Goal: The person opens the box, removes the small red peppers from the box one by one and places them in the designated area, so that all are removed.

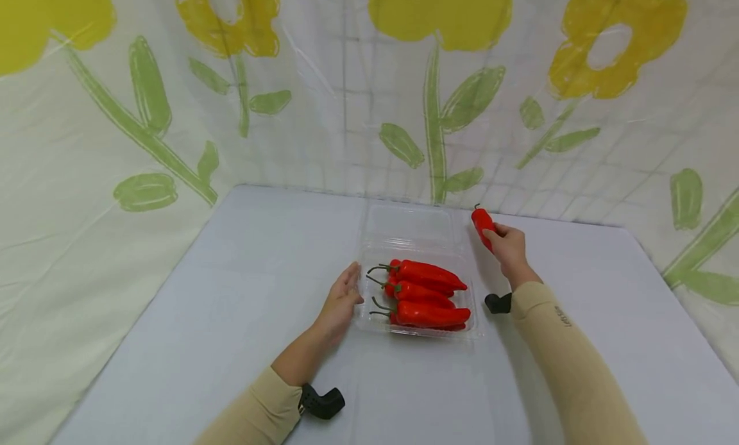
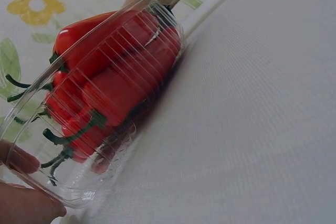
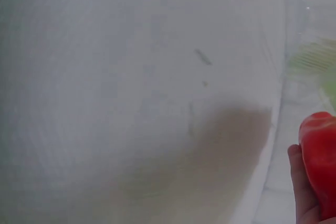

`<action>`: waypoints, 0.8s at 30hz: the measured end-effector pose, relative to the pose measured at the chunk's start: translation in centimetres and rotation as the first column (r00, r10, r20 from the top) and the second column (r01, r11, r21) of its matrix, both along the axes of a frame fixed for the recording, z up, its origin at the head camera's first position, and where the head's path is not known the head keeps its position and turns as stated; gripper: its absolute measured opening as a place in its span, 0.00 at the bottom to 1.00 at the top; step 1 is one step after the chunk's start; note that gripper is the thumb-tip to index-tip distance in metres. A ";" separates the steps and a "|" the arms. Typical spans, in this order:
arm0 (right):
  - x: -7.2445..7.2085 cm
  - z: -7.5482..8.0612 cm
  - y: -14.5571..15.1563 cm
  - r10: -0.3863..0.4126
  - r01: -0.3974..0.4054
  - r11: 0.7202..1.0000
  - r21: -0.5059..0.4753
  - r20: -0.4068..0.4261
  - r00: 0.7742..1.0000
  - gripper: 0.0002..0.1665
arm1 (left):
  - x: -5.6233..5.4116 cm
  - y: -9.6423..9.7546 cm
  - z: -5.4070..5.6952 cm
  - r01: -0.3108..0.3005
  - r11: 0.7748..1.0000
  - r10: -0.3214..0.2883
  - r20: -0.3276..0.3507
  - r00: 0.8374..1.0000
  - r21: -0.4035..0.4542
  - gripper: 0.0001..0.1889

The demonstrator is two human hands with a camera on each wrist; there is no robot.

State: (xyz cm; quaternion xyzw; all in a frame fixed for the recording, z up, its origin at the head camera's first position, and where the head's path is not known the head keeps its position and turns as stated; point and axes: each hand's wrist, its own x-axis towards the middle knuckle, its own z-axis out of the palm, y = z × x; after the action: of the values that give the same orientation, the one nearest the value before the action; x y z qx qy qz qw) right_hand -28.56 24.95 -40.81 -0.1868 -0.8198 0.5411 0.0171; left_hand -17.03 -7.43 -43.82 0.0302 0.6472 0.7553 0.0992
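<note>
A clear plastic clamshell container [image 1: 421, 251] lies on the table with its lid folded back. Several long red peppers [image 1: 433, 313] are heaped in it, their green stems pointing left. My left hand [image 1: 342, 301] is at its left edge, thumb and fingers pinching the rim, as the container wall [image 2: 84, 195] in the left wrist view also shows. Beyond the container's right side, my right hand [image 1: 510, 246] holds one red pepper [image 1: 482, 222] above the table, stem end up and away. Part of that pepper [image 3: 321, 156] appears at the right edge of the right wrist view.
The white-covered table [image 1: 254, 272] runs back to a hanging sheet [image 1: 323, 111] with yellow flowers and green leaves. The open lid [image 1: 411, 223] lies toward the back edge. Black wrist cameras [image 1: 323, 403] hang from both wrists.
</note>
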 end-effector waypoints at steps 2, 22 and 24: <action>0.1 -0.2 -0.2 0.023 -0.023 0.999 0.024 -0.005 1.000 0.31 | 0.0 0.0 0.0 0.001 1.000 -0.001 0.001 1.000 0.000 0.41; -0.1 -0.5 -0.6 0.180 -0.207 0.943 0.260 0.126 0.976 0.33 | 0.1 0.0 0.0 0.010 1.000 -0.010 -0.008 1.000 0.016 0.40; -0.2 -0.5 -0.8 0.178 -0.206 0.944 0.258 0.130 0.975 0.32 | 0.0 0.0 0.0 0.008 1.000 -0.008 -0.005 1.000 0.015 0.40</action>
State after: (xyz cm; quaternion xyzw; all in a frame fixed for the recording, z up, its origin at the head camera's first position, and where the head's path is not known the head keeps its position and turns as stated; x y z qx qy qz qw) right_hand -28.77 24.17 -41.28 -0.1299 -0.8998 0.4130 -0.0535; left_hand -16.99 -7.46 -43.83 0.0357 0.6414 0.7598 0.1004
